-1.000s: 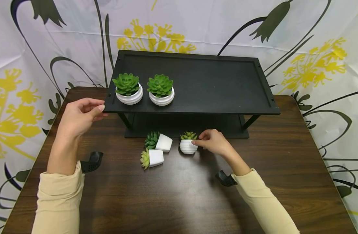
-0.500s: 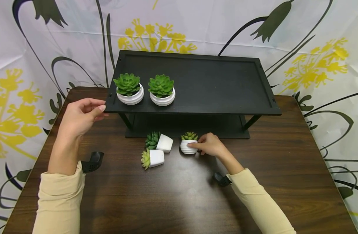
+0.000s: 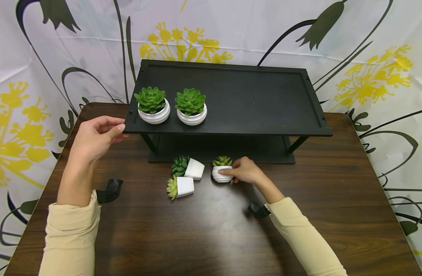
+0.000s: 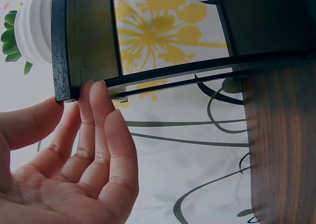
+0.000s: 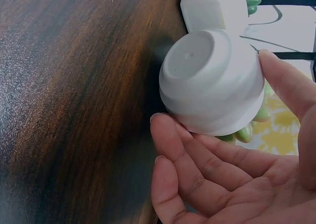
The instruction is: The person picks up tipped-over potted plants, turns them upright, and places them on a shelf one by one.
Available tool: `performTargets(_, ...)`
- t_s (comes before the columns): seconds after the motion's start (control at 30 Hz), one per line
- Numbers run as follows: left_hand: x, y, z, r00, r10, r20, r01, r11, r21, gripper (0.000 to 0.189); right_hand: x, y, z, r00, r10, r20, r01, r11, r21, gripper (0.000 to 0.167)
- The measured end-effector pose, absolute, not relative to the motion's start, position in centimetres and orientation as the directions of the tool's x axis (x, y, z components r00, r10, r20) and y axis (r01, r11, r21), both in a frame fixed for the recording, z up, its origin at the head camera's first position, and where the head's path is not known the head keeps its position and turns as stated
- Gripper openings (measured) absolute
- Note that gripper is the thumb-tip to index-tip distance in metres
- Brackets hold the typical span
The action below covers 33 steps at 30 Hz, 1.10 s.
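My left hand (image 3: pixel 95 136) pinches the front left corner of a black two-tier shelf (image 3: pixel 255 99), thumb above and fingers beneath the top board in the left wrist view. My right hand (image 3: pixel 247 170) holds a small potted succulent (image 3: pixel 222 174) between thumb and fingers, in front of the lower board. Its ribbed white pot (image 5: pixel 217 85) shows its underside in the right wrist view. To its left, a dark green succulent (image 3: pixel 194 169) and a pale green succulent (image 3: pixel 185 187), both in white pots, lie on their sides. Two bright green succulents, one left (image 3: pixel 154 105) and one right (image 3: pixel 191 106), stand upright on the top board.
The shelf stands at the back of a dark wooden table (image 3: pixel 183 237). Behind it hangs a white cloth (image 3: pixel 266 30) with yellow and dark plant prints. The shelf's lower board (image 3: pixel 218 149) sits beneath the top one.
My right hand has moved slightly left, its thumb coming onto the front of the pot, and now grips it. My left hand keeps its hold on the shelf corner.
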<state>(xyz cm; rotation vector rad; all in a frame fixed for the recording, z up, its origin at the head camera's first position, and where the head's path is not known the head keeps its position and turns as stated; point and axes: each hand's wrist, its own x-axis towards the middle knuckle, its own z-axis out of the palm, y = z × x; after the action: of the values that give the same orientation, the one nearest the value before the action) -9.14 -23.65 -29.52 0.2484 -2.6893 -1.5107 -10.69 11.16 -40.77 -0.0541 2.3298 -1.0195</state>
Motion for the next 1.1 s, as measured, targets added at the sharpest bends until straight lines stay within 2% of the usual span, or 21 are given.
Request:
performTargets(0.33,-9.2,-23.5,-29.4,-0.985,-0.169,-0.044,-0.126,0.509,0.852,0.029,-10.5,11.5,-40.6,-0.821,-0.262,-0.508,0.227,0.666,-0.711,0.035)
performTargets(0.43,-9.2,-23.5,-29.4,-0.985,-0.168,-0.047,-0.127,0.509,0.851,0.029,-10.4,11.7,-40.7,-0.826,-0.26,-0.5,0.222,0.665,-0.713,0.042)
performTargets(0.77,-9.2,-23.6,-29.5,-0.985,-0.169,-0.047,-0.127,0.505,0.854,0.029,-10.1,13.1,-41.2,-0.874,-0.262,-0.409,0.135,0.678,-0.722,0.054)
performTargets(0.97,-9.2,-23.5,-29.5,-0.984,-0.172,-0.042,-0.125,0.507,0.853,0.029,-9.9,14.1,-41.3,-0.884,-0.299,-0.359,0.097,0.634,-0.767,0.05)
performTargets(1.1,-9.2,-23.5,-29.5,-0.984,-0.172,-0.041,-0.124,0.506,0.853,0.029,-9.9,14.7,-41.3,-0.879,-0.325,-0.35,0.091,0.605,-0.791,0.052)
